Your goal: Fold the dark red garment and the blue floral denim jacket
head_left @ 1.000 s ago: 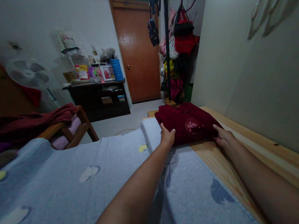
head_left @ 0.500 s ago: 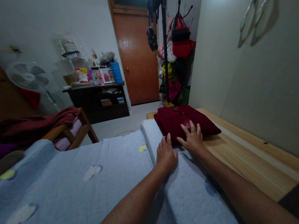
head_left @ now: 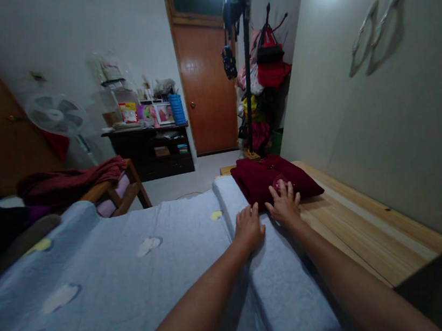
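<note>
A folded dark red garment [head_left: 257, 176] lies across the far corner of the bed and the wooden board beside it. My right hand [head_left: 284, 205] rests on its near part, fingers spread, close to a small pink emblem. My left hand [head_left: 250, 228] is just left of it on the raised edge of the bed, palm down, its fingertips at the garment's near edge. Neither hand grips anything. The light blue bed sheet [head_left: 184, 257] with cloud shapes spreads under my left arm.
A wooden board [head_left: 346, 219] runs along the right, below a pale cabinet [head_left: 361, 114]. At left a wooden chair [head_left: 136, 185] holds a dark red cloth [head_left: 72, 179]. Behind stand a fan [head_left: 55, 115], a dark low cabinet [head_left: 134, 155] and a black pole [head_left: 249, 75] with bags.
The view has shifted slightly, so the room sits a little further right at the left side. Both hands stay at the garment's near side, with only slight finger movement.
</note>
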`<state>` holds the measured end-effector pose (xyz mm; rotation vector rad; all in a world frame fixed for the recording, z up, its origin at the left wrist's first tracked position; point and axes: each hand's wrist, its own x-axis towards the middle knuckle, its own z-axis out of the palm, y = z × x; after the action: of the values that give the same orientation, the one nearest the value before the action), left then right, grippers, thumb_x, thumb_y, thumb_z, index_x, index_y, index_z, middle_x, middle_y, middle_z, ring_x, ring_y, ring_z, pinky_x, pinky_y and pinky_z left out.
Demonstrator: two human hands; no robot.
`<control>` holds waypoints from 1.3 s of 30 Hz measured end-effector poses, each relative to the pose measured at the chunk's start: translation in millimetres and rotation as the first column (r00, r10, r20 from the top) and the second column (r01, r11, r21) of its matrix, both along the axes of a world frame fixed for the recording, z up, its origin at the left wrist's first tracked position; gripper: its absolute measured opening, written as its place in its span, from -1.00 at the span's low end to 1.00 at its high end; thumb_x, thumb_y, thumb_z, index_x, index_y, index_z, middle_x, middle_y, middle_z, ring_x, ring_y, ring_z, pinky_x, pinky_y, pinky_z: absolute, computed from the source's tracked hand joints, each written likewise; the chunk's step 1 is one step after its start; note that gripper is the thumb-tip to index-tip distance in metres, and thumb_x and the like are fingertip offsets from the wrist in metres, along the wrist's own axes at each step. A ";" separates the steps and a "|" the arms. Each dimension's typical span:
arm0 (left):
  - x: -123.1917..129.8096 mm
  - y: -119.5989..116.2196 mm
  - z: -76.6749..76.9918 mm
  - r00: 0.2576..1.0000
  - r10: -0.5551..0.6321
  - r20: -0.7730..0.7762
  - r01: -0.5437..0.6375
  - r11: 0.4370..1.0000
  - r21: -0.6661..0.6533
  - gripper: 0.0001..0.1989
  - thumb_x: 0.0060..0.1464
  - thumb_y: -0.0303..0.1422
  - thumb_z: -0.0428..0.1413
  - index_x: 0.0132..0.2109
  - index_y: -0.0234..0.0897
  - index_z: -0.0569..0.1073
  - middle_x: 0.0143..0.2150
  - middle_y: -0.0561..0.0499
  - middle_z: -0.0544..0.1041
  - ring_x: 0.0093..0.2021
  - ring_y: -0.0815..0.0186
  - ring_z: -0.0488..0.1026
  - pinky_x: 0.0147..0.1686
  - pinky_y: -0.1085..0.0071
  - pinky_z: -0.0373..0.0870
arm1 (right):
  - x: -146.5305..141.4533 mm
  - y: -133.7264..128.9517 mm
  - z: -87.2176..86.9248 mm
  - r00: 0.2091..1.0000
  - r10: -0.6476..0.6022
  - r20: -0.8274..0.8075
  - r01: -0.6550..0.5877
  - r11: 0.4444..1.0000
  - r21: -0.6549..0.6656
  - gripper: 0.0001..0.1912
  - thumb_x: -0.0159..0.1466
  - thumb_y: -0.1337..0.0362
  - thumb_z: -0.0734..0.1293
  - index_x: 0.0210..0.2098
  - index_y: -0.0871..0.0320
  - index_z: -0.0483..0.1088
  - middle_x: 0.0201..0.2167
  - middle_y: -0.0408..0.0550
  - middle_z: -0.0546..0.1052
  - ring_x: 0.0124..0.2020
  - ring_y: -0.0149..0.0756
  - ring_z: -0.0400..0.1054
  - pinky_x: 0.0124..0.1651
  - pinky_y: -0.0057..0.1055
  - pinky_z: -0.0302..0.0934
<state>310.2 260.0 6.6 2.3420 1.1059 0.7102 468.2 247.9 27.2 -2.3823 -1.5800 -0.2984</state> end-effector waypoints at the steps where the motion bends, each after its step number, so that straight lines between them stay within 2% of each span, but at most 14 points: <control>1: -6.5 -7.2 2.5 0.999 -0.008 -0.044 0.008 1.000 0.001 -0.30 0.03 -0.36 0.09 0.34 -0.30 0.16 0.33 -0.26 0.22 0.36 -0.01 0.06 0.34 0.02 -0.16 | -4.6 -1.8 -0.4 1.000 0.020 -0.006 -0.020 1.000 -0.019 -0.36 0.33 0.05 0.19 0.36 0.01 0.05 0.44 0.06 -0.19 0.41 0.10 -0.46 0.25 0.23 -0.16; 3: -22.7 -25.0 7.1 0.992 -0.031 -0.120 0.029 0.999 -0.016 -0.33 0.07 -0.31 0.08 0.33 -0.26 0.18 0.32 -0.23 0.25 0.36 -0.02 0.06 0.34 -0.02 -0.20 | -10.3 -4.4 -0.9 0.998 0.055 -0.042 -0.057 0.996 -0.062 -0.38 0.36 0.08 0.15 0.37 0.03 0.02 0.45 0.03 -0.19 0.42 0.02 -0.46 0.23 0.17 -0.05; 5: -42.9 -45.0 10.5 0.984 -0.063 -0.168 0.056 0.997 -0.044 -0.32 0.08 -0.27 0.07 0.35 -0.24 0.16 0.36 -0.21 0.20 0.39 -0.02 0.01 0.35 -0.03 -0.22 | -12.4 -5.0 1.9 0.995 0.052 -0.086 -0.060 0.993 -0.098 -0.37 0.35 0.09 0.15 0.37 0.04 0.01 0.45 0.02 -0.20 0.42 0.02 -0.47 0.21 0.15 0.00; 9: -93.7 -81.8 12.4 0.973 -0.059 -0.221 0.042 0.996 -0.082 -0.31 0.11 -0.23 0.04 0.37 -0.17 0.12 0.42 -0.13 0.10 0.43 0.02 -0.10 0.36 -0.04 -0.26 | -25.1 -5.5 20.0 0.985 0.017 -0.169 -0.044 0.987 -0.154 -0.30 0.28 0.07 0.24 0.36 0.09 0.04 0.43 0.12 -0.14 0.42 0.09 -0.36 0.25 0.19 -0.11; 11: -123.7 -96.2 10.4 0.961 -0.014 -0.277 -0.011 0.996 -0.089 -0.31 0.11 -0.21 0.04 0.37 -0.14 0.12 0.42 -0.10 0.10 0.43 0.03 -0.12 0.35 -0.03 -0.25 | -45.7 -10.2 29.7 0.977 0.052 -0.207 -0.082 0.987 -0.139 -0.27 0.26 0.08 0.26 0.35 0.12 0.04 0.43 0.15 -0.11 0.41 0.10 -0.30 0.27 0.16 -0.13; 14: -172.4 -113.2 4.1 0.918 0.077 -0.389 -0.113 0.991 -0.070 -0.32 0.10 -0.23 0.05 0.36 -0.17 0.16 0.41 -0.11 0.11 0.43 0.00 -0.11 0.34 -0.06 -0.20 | -97.8 -27.5 34.2 0.951 0.165 -0.260 -0.192 0.978 -0.081 -0.25 0.23 0.13 0.29 0.35 0.15 0.04 0.42 0.16 -0.10 0.41 0.09 -0.26 0.29 0.05 -0.12; 17: -221.1 -126.8 -2.7 0.855 0.169 -0.489 -0.208 0.978 -0.026 -0.36 0.10 -0.26 0.04 0.33 -0.17 0.21 0.40 -0.13 0.15 0.42 0.00 -0.06 0.33 -0.07 -0.17 | -162.8 -56.6 22.6 0.899 0.284 -0.333 -0.316 0.947 -0.046 -0.25 0.21 0.14 0.31 0.34 0.16 0.07 0.41 0.18 -0.06 0.40 0.09 -0.22 0.30 0.01 -0.12; 20: -262.8 -138.1 -7.7 0.784 0.252 -0.567 -0.296 0.955 0.015 -0.38 0.10 -0.25 0.03 0.32 -0.19 0.24 0.38 -0.15 0.18 0.41 -0.02 -0.03 0.32 -0.10 -0.16 | -221.0 -89.6 -1.9 0.840 0.392 -0.374 -0.433 0.901 -0.028 -0.25 0.21 0.14 0.31 0.33 0.18 0.09 0.41 0.19 -0.02 0.41 0.04 -0.18 0.33 -0.05 -0.15; 22: -283.0 -145.0 -11.8 0.749 0.296 -0.592 -0.348 0.937 0.029 -0.38 0.12 -0.22 0.00 0.32 -0.22 0.24 0.38 -0.17 0.18 0.41 -0.02 -0.03 0.32 -0.12 -0.15 | -248.9 -108.7 -20.8 0.827 0.406 -0.390 -0.458 0.888 -0.046 -0.28 0.21 0.16 0.31 0.33 0.18 0.11 0.40 0.19 0.01 0.40 0.04 -0.16 0.34 -0.06 -0.15; 25: -300.4 -154.6 -21.8 0.743 0.324 -0.586 -0.379 0.925 0.032 -0.40 0.16 -0.20 -0.04 0.33 -0.23 0.22 0.40 -0.16 0.14 0.41 0.02 -0.03 0.31 -0.10 -0.11 | -272.7 -128.8 -44.8 0.849 0.365 -0.383 -0.434 0.894 -0.109 -0.32 0.23 0.17 0.28 0.32 0.21 0.14 0.39 0.22 0.05 0.40 0.08 -0.13 0.34 -0.02 -0.18; 28: -306.1 -162.3 -33.1 0.771 0.356 -0.528 -0.373 0.925 0.080 -0.43 0.21 -0.19 -0.07 0.33 -0.17 0.23 0.42 -0.10 0.10 0.42 0.08 -0.04 0.33 -0.04 -0.13 | -281.1 -139.0 -57.2 0.879 0.357 -0.316 -0.405 0.909 -0.097 -0.39 0.28 0.15 0.22 0.28 0.21 0.20 0.37 0.19 0.11 0.39 0.07 -0.11 0.36 -0.01 -0.26; 32: -306.8 -166.4 -40.1 0.791 0.393 -0.468 -0.382 0.916 0.124 -0.46 0.23 -0.16 -0.08 0.32 -0.14 0.24 0.41 -0.06 0.12 0.42 0.11 -0.03 0.35 0.01 -0.17 | -283.5 -142.2 -58.1 0.899 0.361 -0.247 -0.388 0.919 -0.070 -0.43 0.31 0.15 0.19 0.28 0.20 0.21 0.34 0.16 0.16 0.38 0.01 -0.07 0.36 -0.03 -0.27; 39: -308.1 -167.2 -40.2 0.821 0.407 -0.400 -0.396 0.911 0.114 -0.47 0.22 -0.16 -0.04 0.30 -0.15 0.26 0.39 -0.07 0.18 0.41 0.11 0.00 0.36 0.00 -0.16 | -284.4 -141.2 -59.2 0.912 0.355 -0.203 -0.379 0.921 -0.091 -0.44 0.32 0.16 0.17 0.27 0.21 0.21 0.34 0.13 0.17 0.37 -0.01 -0.06 0.35 -0.07 -0.27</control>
<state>2.1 92.8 -33.6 2.3648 1.8287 0.3561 183.8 106.6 -31.9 -2.0645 -1.9589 0.1012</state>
